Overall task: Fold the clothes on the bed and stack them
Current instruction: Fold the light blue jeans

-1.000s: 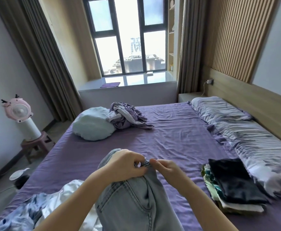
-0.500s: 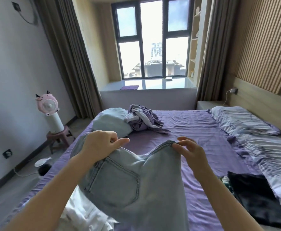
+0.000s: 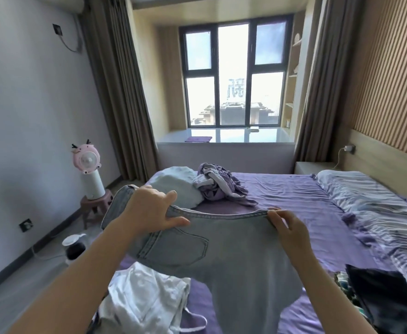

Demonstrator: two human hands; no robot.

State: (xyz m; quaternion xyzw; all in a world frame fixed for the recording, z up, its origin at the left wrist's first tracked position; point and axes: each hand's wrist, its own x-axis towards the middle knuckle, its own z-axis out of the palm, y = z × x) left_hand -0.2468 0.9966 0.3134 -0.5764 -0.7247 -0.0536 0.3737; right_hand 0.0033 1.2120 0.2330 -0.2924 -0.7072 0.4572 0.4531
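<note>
Jeans (image 3: 233,256) between both hands, above the bed (image 3: 294,208).

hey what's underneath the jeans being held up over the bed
Below the held-up jeans lies the purple bed sheet, with a crumpled white garment partly beneath their left side. Whatever lies directly behind the denim is hidden.

Pink cartoon-face fan (image 3: 86,159) sits on a white cylinder base (image 3: 92,186), which stands on a small reddish stool (image 3: 96,206) by the left wall. A white-and-dark appliance (image 3: 74,247) is on the floor near it. Brown curtains (image 3: 118,92) frame a dark-framed window (image 3: 233,75), with a purple mat (image 3: 198,139) on the sill. Charger (image 3: 349,148) plugged in by the wooden slat wall (image 3: 390,75).
</note>
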